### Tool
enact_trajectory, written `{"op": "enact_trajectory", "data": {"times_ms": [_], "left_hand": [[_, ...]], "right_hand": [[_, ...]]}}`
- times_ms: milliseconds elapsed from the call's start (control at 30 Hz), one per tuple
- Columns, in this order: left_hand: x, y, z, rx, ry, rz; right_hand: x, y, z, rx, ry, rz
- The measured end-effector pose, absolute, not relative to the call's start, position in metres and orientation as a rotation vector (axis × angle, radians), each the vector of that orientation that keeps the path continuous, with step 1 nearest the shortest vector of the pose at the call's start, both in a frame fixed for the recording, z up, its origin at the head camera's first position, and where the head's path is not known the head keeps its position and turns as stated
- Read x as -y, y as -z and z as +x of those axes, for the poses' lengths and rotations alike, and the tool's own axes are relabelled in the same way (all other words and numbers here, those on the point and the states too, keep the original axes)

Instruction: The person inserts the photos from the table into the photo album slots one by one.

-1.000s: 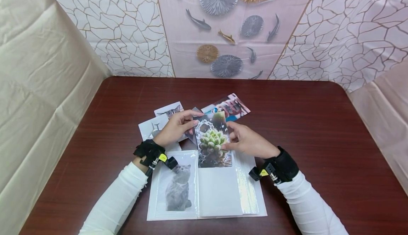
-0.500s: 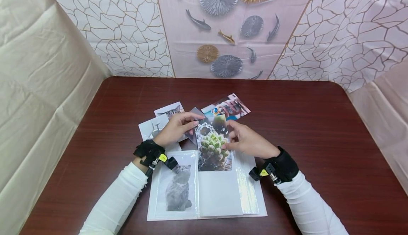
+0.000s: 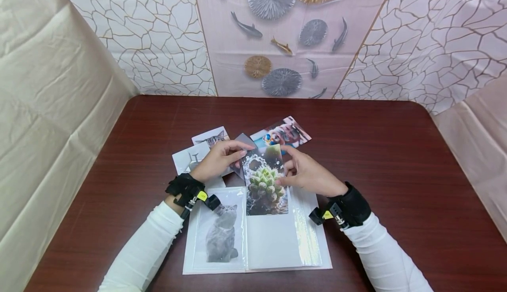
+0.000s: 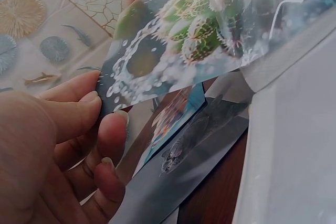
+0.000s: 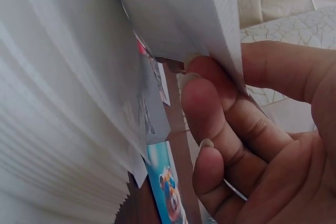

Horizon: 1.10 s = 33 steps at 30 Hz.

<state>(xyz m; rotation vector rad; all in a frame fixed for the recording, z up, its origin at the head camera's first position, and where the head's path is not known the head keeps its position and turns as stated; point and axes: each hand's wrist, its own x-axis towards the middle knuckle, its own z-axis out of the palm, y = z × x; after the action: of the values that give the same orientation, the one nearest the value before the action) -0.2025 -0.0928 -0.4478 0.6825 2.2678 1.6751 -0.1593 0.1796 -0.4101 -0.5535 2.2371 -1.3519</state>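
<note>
A photo of a green succulent (image 3: pixel 264 177) stands upright over the right page of an open photo album (image 3: pixel 271 243). Its lower part lies behind clear plastic at the mouth of a page pocket, as the left wrist view shows. My left hand (image 3: pixel 218 159) pinches the photo's upper left corner between thumb and fingers. On the other side, my right hand (image 3: pixel 306 173) pinches its right edge, thumb in front and fingers behind. The right wrist view shows those fingers (image 5: pixel 202 106) against a white sheet. A grey cat picture (image 3: pixel 222 235) fills the left page.
Several loose photos lie behind the album: a striped cat photo (image 3: pixel 214 136), a pale photo (image 3: pixel 186 158), a dark grey one (image 3: pixel 244 140) and a colourful one (image 3: pixel 291 133). The brown table (image 3: pixel 376 151) ends at a patterned cloth (image 3: pixel 158 32).
The succulent photo has slid down a little toward the album page, its lower edge now nearer me. Both hands stay almost in place, the right index finger slightly higher on the edge.
</note>
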Motion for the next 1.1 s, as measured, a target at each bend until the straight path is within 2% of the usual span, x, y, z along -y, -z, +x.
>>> {"op": "enact_trajectory", "data": {"times_ms": [200, 1100], "left_hand": [[0.095, 0.461, -0.209, -2.260, -1.666, 0.699], [0.096, 0.462, -0.210, -2.227, -1.613, 0.828]], "right_hand": [[-0.180, 0.412, -0.160, -2.254, 1.365, -0.605], [-0.178, 0.413, -0.158, -2.198, 1.385, -0.589]]}}
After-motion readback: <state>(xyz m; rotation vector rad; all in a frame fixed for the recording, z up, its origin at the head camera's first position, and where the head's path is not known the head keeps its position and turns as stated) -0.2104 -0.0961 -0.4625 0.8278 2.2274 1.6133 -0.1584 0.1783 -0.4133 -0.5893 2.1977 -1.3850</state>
